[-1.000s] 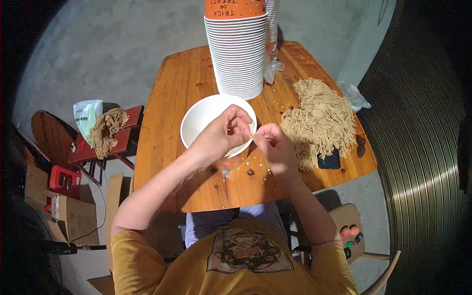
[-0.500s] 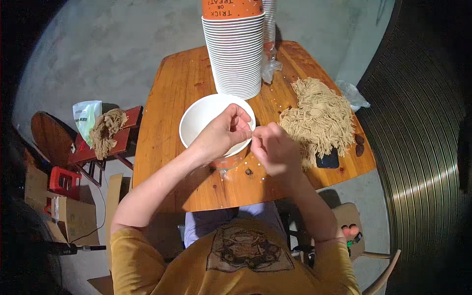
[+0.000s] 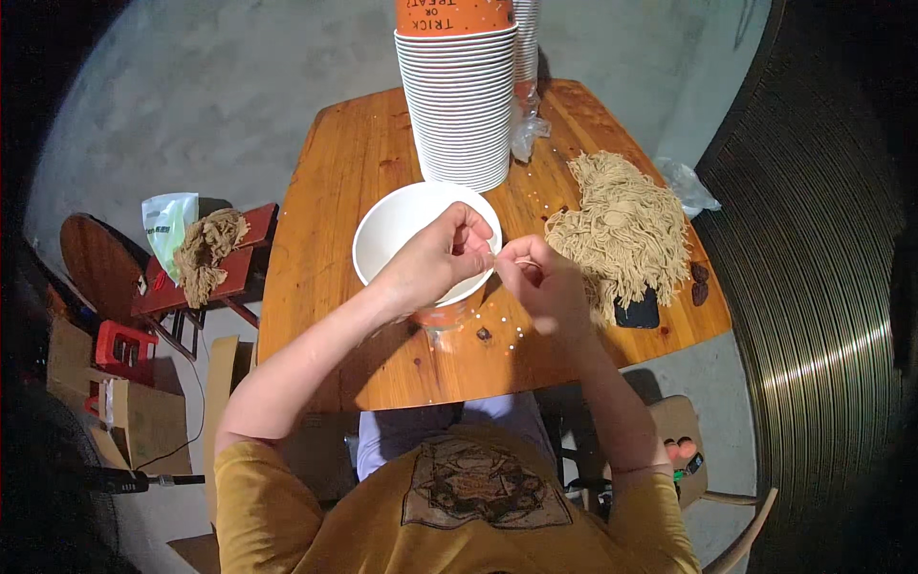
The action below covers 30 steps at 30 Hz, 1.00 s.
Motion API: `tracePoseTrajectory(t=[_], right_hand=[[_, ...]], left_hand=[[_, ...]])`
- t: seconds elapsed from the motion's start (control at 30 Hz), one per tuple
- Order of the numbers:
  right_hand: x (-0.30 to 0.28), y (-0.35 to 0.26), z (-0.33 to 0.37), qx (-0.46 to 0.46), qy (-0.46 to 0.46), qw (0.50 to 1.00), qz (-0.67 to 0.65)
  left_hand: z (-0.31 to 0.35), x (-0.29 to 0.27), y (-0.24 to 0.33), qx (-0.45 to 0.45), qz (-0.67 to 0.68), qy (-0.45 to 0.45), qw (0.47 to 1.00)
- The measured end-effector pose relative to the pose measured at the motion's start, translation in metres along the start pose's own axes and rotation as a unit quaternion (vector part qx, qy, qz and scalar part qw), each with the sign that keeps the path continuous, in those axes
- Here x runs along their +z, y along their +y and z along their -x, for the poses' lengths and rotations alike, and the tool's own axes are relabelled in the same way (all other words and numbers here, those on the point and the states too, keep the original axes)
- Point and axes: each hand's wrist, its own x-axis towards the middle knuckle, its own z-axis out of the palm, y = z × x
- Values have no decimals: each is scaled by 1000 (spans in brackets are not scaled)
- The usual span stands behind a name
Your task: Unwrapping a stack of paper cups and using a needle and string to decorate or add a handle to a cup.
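A paper bucket (image 3: 394, 225), white inside and orange outside, stands near the middle of the wooden table. My left hand (image 3: 432, 260) reaches over its near right rim, thumb and fingers pinched together. Just outside the same rim, my right hand (image 3: 547, 285) is also closed in a pinch, its fingertips close to the left ones. What lies between the fingertips is too small and too covered to make out. To the right of my hands is a pile of beige cords (image 3: 626, 225).
Behind the bucket rises a tall stack of nested white-rimmed buckets (image 3: 456, 110), with a second stack partly hidden. A dark flat object (image 3: 638, 311) lies under the cords' near edge. Small white dots are scattered on the table (image 3: 330, 239). A red bench (image 3: 253, 234) stands left.
My right hand has shifted slightly to the right and its fingers have changed position. The left hand stays at the rim, still pinching.
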Motion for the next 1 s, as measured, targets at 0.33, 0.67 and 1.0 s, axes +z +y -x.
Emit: tracePoseTrajectory(t=[0.33,0.67,1.0], right_hand=[[-2,0,0,76,-13,996,-52],[-3,3,-1,135,-14,987,-82],[-3,2,2,127,-32,987,-90]], left_hand=[[5,1,0,29,-39,-23,999],[10,3,10,3,-166,4,986],[11,0,17,-36,-151,1,988]])
